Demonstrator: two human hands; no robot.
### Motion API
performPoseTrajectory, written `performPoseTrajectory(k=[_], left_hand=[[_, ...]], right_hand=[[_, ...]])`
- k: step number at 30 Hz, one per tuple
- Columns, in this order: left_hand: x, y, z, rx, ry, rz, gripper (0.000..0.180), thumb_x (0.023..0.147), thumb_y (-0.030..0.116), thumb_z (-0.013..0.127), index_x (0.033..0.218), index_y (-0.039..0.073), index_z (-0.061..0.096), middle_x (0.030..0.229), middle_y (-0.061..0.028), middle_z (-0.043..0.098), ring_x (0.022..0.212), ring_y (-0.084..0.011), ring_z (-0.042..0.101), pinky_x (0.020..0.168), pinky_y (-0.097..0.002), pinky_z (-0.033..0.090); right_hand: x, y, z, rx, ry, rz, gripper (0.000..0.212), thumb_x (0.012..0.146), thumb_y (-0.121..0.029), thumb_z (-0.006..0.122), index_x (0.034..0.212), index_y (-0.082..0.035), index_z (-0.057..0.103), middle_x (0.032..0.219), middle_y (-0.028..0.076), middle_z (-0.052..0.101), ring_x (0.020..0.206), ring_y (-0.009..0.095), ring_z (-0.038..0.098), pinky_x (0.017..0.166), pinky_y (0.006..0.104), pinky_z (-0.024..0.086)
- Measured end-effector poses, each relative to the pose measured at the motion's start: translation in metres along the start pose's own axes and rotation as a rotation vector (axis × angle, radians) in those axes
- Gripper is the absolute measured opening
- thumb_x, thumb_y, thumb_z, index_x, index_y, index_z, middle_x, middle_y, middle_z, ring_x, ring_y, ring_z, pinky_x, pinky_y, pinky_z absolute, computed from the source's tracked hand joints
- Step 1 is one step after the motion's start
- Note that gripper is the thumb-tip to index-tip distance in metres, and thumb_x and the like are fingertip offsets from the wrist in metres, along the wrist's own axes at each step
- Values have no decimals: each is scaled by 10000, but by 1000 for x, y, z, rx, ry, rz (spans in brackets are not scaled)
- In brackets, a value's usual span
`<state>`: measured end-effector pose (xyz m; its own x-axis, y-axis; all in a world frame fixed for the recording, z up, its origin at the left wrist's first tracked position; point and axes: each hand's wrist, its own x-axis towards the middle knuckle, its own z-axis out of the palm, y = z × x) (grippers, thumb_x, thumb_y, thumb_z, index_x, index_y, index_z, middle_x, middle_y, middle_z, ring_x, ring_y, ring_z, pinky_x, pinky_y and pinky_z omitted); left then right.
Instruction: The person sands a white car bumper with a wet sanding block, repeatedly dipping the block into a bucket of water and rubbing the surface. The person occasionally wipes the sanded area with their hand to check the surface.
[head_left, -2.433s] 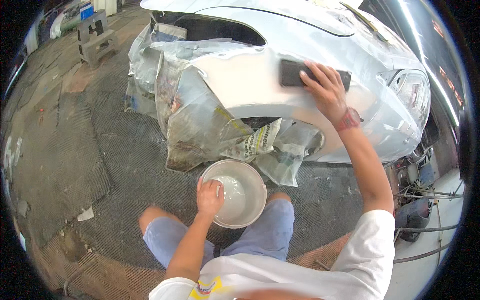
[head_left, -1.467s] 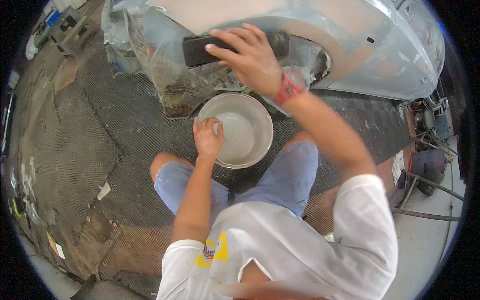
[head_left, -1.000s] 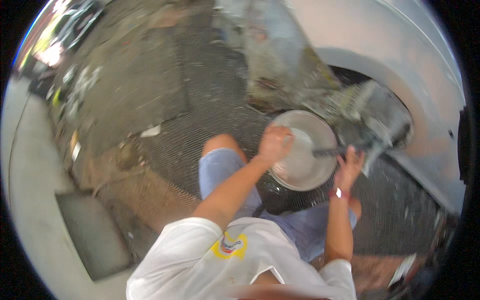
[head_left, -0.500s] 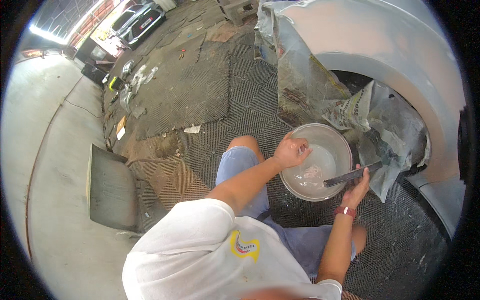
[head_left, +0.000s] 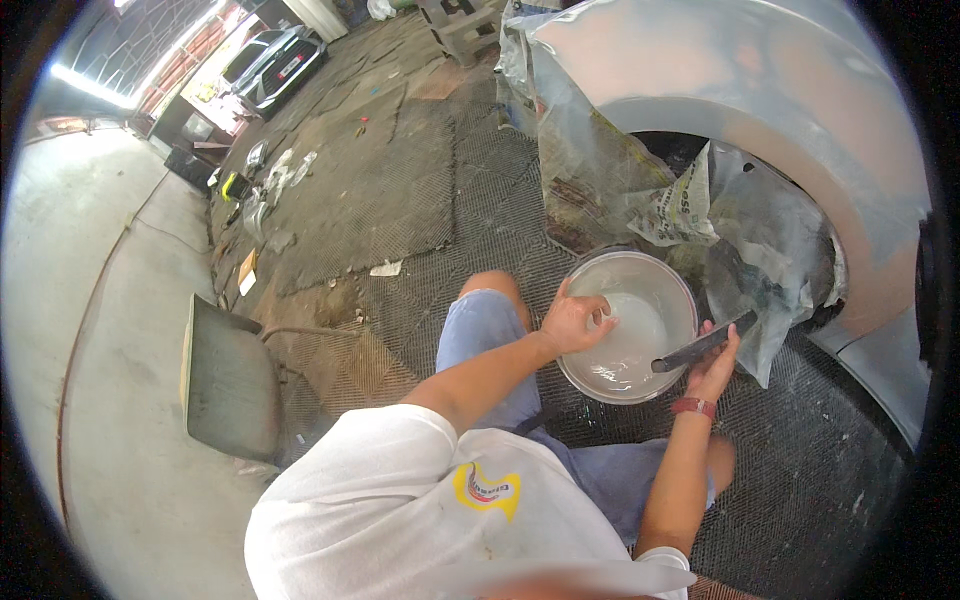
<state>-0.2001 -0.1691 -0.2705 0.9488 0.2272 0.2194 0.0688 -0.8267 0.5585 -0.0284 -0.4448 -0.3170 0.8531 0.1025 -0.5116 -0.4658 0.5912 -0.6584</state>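
A round pale basin (head_left: 672,290) with whitish liquid in it stands on the floor before me. My left hand (head_left: 576,323) is at its left rim, the fingers curled in over the basin with the tips close to the thumb. Whether anything small is pinched there I cannot make out. Beside the right rim, my right hand (head_left: 712,366) is closed round a long, narrow dark block (head_left: 692,351), held tilted with its lower left end over the basin. A red band circles the right wrist.
A car body panel (head_left: 790,90) with a wheel arch curves along the right, partly draped with plastic sheeting (head_left: 600,180). A worn chair (head_left: 232,385) stands at the left by the pale wall (head_left: 110,300). Ribbed mats (head_left: 400,190), loose scraps and a parked car (head_left: 285,65) lie beyond.
My left hand has come slightly nearer to me along the basin's rim, its fingers more curled. In my right hand the dark block has turned a little. The view has shifted slightly.
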Motion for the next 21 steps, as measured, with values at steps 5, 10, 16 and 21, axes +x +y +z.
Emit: performPoseTrajectory(k=[5, 10, 16, 21], left_hand=[[-3, 4, 7, -7, -56, 26, 316, 1017, 455, 787, 1083, 146, 805, 874, -37, 823, 890, -283, 816, 1320, -725, 257], [12, 4, 13, -49, -71, 105, 310, 998, 456, 805, 1119, 170, 817, 923, -28, 837, 938, -256, 820, 1309, -676, 280], [35, 9, 26, -78, -130, 193, 309, 988, 440, 820, 1114, 158, 811, 923, -45, 840, 898, -256, 812, 1299, -622, 308], [40, 12, 46, -157, -101, 187, 293, 1002, 373, 800, 1164, 129, 802, 1010, -81, 847, 962, -302, 810, 1292, -594, 353]], right_hand=[[-6, -7, -13, 32, 62, -7, 676, 1034, -565, 776, 1413, -20, 648, 1260, 145, 770, 1204, 283, 712, 1122, 445, 546], [-28, -14, -23, 78, 105, -41, 586, 1022, -534, 790, 1309, -36, 680, 1172, 148, 780, 1141, 279, 725, 1074, 444, 576], [-48, -18, -20, 207, 213, -146, 392, 1040, -442, 789, 1144, -73, 705, 1080, 127, 797, 969, 246, 732, 929, 388, 590], [-59, -17, 7, -467, 298, -564, 458, 1098, -324, 774, 1308, 79, 719, 1170, 117, 788, 1069, 181, 691, 1003, 369, 554]])
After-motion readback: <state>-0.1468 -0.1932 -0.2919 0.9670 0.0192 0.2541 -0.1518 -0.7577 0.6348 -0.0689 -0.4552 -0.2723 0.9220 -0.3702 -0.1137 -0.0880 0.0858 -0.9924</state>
